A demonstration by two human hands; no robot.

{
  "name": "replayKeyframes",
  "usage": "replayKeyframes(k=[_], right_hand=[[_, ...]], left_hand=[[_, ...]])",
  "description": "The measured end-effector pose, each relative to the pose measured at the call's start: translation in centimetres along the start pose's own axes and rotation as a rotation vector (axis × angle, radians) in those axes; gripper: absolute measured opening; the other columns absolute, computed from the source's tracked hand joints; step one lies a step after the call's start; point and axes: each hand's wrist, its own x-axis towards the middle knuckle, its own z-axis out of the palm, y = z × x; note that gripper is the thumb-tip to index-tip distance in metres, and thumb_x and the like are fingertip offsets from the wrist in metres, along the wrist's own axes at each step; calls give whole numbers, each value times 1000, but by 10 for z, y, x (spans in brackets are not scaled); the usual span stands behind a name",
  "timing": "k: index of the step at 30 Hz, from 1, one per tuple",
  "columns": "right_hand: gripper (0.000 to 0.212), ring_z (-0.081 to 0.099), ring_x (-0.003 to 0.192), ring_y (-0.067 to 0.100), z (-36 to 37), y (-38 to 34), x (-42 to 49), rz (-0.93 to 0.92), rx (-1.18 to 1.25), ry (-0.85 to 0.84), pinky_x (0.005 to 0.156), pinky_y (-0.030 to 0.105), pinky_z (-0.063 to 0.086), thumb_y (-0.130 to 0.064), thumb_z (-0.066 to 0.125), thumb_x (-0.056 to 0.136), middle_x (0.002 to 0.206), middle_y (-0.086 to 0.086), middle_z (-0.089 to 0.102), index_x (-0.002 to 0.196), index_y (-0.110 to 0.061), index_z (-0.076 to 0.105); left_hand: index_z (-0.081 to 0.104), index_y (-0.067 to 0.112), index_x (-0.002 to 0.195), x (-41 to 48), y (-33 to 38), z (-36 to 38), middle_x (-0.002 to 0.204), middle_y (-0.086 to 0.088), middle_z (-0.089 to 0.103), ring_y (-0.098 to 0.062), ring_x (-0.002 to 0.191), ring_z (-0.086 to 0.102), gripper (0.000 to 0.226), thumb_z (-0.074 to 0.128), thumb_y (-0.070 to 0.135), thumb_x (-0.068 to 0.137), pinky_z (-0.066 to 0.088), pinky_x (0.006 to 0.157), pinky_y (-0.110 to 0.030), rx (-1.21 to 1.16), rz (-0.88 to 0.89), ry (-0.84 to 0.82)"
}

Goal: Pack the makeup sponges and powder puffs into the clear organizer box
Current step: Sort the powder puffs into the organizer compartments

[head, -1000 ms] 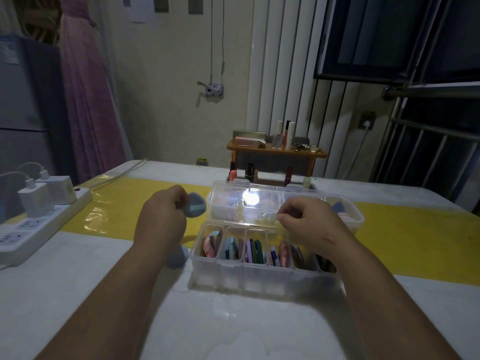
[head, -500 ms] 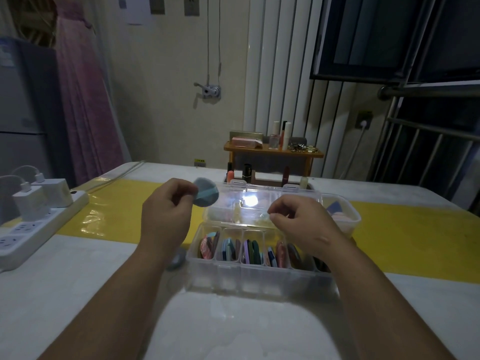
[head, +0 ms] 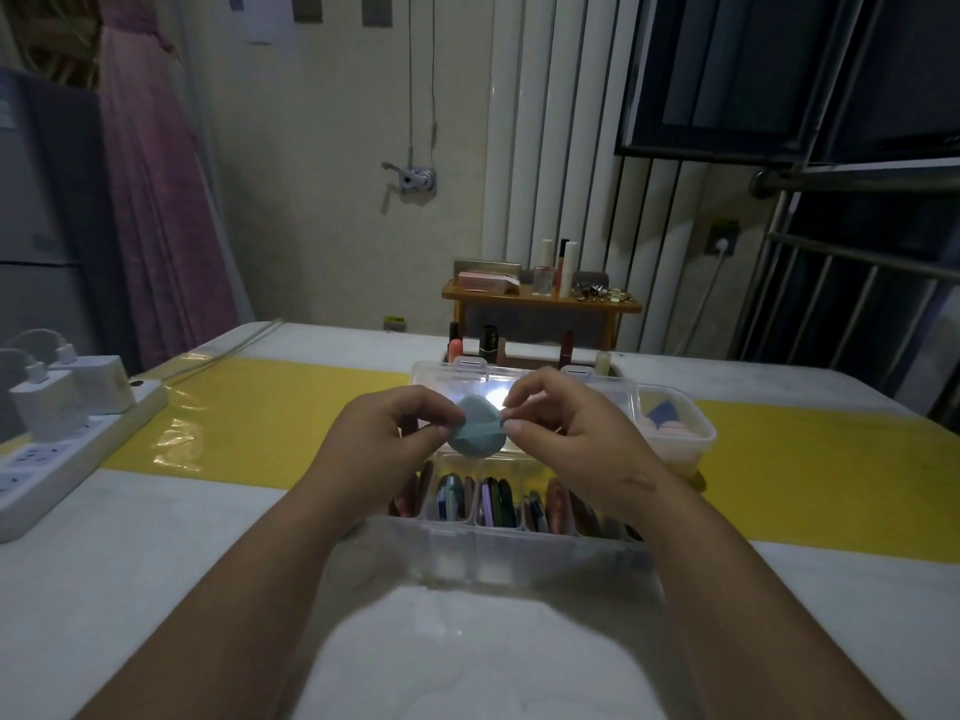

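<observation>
A round blue powder puff (head: 476, 429) with a band across it is held above the clear organizer box (head: 498, 550). My left hand (head: 384, 439) pinches its left edge and my right hand (head: 566, 433) pinches its right edge. The box's compartments hold several puffs (head: 493, 504) standing on edge, pink, blue, purple and green. Its clear lid (head: 519, 379) lies open behind, catching a bright glare. A second clear container (head: 691, 439) at the right holds pink and blue sponges (head: 667, 415).
A white power strip (head: 57, 454) with two chargers lies at the left table edge. Lipsticks and bottles (head: 488, 343) stand behind the box. A small wooden shelf (head: 540, 298) with cosmetics sits at the table's far edge. A yellow strip (head: 270, 407) crosses the table.
My left hand carried the blue puff rightward over the box. My right hand rose from the compartments and took the puff's other edge. The camera moved closer.
</observation>
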Motion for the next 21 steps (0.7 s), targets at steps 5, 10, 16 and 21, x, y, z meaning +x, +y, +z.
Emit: replayKeyframes(k=[5,10,16,21], right_hand=[[22,60,86,3,0,-2,0,-19,-114,44,70,19,53,-18,63,93,93,-16,63,89,-39,61],[17,62,85,9,-21,-2,-3,50,-104,169,69,19,51,-9,64,89,89,-6,64,86,-25,66],[13,60,77,15,-30,0,-2,168,-184,221,63,26,49,-7,64,82,77,0,64,76,-18,69],[10,56,66,12,-36,-2,-4,248,-276,159,55,22,42,-8,64,79,70,0,62,71,-13,68]], left_hand=[[72,36,89,-3,4,2,76,24,66,0,63,57,20,68,17,90,46,54,-16,-68,-15,-74],[72,32,88,1,-7,2,93,12,61,1,80,52,22,67,11,89,40,63,-9,-51,-27,62],[74,24,80,5,-20,2,65,14,59,2,57,50,23,65,4,87,39,61,-27,-137,-192,196],[73,27,75,9,-28,2,73,4,65,-17,72,58,27,66,4,86,49,74,-39,-160,-246,219]])
